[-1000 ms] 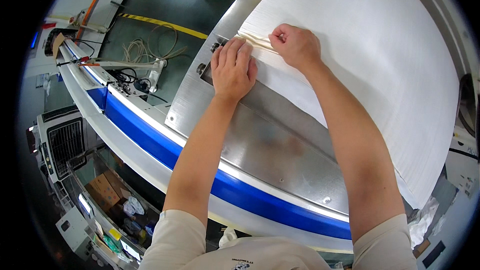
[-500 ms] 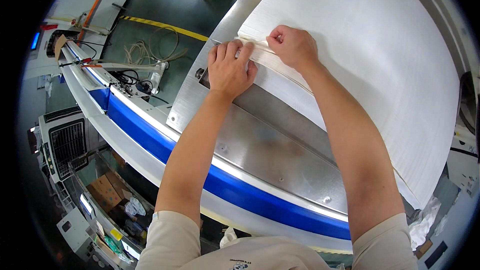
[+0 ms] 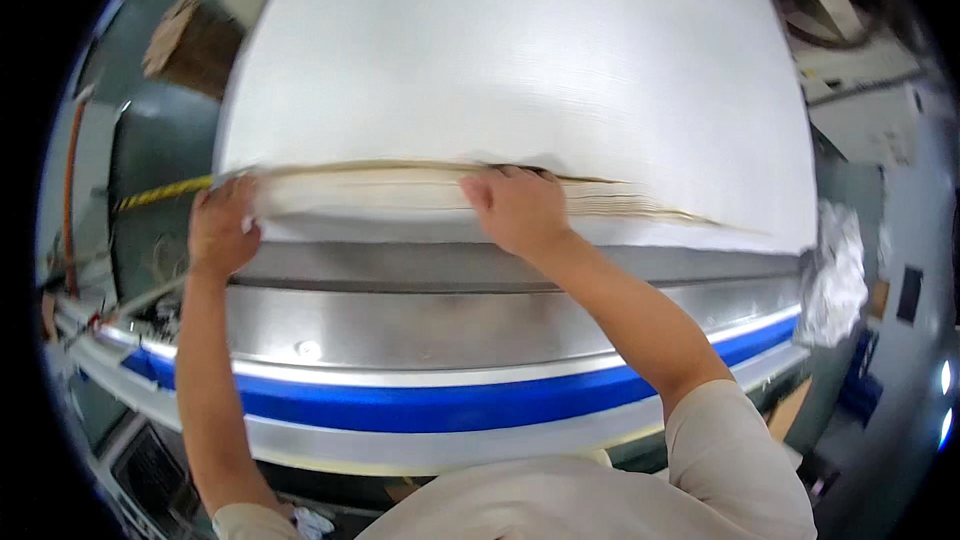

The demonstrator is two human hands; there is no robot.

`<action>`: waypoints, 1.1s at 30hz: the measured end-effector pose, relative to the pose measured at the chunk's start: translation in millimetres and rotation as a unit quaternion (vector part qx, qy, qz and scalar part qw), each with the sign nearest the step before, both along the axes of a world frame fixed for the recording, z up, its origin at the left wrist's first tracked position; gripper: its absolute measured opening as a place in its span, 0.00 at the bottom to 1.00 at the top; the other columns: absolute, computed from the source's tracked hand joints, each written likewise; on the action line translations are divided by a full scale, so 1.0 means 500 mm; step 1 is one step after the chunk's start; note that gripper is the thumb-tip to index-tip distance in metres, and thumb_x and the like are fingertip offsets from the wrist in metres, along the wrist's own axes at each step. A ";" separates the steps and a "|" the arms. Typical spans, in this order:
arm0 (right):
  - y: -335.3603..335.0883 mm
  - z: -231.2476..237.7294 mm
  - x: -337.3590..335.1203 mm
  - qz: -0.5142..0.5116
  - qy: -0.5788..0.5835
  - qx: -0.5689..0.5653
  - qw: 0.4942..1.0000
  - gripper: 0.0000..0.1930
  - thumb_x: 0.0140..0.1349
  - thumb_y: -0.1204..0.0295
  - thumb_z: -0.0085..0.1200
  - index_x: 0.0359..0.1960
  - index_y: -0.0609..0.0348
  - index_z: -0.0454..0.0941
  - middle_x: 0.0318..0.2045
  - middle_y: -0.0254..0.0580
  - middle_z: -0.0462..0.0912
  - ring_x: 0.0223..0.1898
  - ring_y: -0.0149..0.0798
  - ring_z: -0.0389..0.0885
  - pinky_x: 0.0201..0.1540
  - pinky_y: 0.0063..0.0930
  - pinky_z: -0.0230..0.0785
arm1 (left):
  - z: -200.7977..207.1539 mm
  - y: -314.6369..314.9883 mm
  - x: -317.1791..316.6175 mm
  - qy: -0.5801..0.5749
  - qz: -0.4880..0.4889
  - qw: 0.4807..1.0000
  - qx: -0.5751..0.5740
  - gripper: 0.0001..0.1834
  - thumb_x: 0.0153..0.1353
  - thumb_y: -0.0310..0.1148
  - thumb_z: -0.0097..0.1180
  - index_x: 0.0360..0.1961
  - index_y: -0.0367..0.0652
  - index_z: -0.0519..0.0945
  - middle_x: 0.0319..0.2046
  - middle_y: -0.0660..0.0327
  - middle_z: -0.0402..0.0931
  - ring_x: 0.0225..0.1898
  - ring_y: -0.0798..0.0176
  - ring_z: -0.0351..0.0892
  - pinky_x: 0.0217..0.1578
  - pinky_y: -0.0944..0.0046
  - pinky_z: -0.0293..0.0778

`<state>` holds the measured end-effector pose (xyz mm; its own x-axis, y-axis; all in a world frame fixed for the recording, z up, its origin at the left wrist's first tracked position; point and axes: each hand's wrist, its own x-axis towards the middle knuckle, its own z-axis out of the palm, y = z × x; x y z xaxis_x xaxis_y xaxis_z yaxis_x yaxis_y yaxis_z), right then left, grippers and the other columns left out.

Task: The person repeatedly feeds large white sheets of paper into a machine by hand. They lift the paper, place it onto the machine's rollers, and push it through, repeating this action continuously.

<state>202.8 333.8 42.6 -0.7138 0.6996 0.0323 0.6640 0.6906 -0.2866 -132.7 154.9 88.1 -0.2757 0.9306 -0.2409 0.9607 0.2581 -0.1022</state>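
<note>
A wide stack of thin white sheets (image 3: 520, 60) lies over a metal table; I cannot tell whether they are cloth or paper. Along the near side its cream layered edge (image 3: 380, 188) shows many thin plies. At the near left corner my left hand (image 3: 222, 225), blurred by motion, has its fingers curled over the edge. My right hand (image 3: 522, 208) grips the near edge around its middle, the fingertips tucked into a dark gap under the top layers. To its right the layers fan out in steps.
A bare metal ledge (image 3: 420, 325) and a blue strip (image 3: 420, 405) run along the table's near side. Crumpled clear plastic (image 3: 832, 275) hangs at the right end. A brown block (image 3: 195, 45) and yellow-black floor tape (image 3: 165, 192) are at the left.
My view has turned to face the stack's near side. My hands, close together at the corner before, are now far apart, the right one farther along the edge. The gap between layers looks wider.
</note>
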 end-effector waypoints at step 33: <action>0.545 0.017 1.366 -0.352 -0.434 -0.023 0.829 0.16 0.59 0.68 0.44 0.49 0.42 0.77 0.47 0.41 0.79 0.46 0.50 0.78 0.49 0.41 0.71 | -0.074 -0.045 -0.156 0.247 0.036 0.951 -0.182 0.15 0.62 0.26 0.43 0.48 0.48 0.76 0.44 0.57 0.77 0.46 0.52 0.74 0.48 0.52 0.67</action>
<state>885.8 606.2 51.3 0.1309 0.9388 -0.3187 0.8677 0.0470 0.4949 -210.5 132.4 51.3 -0.4982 0.7852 -0.3678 0.7534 0.1820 -0.6319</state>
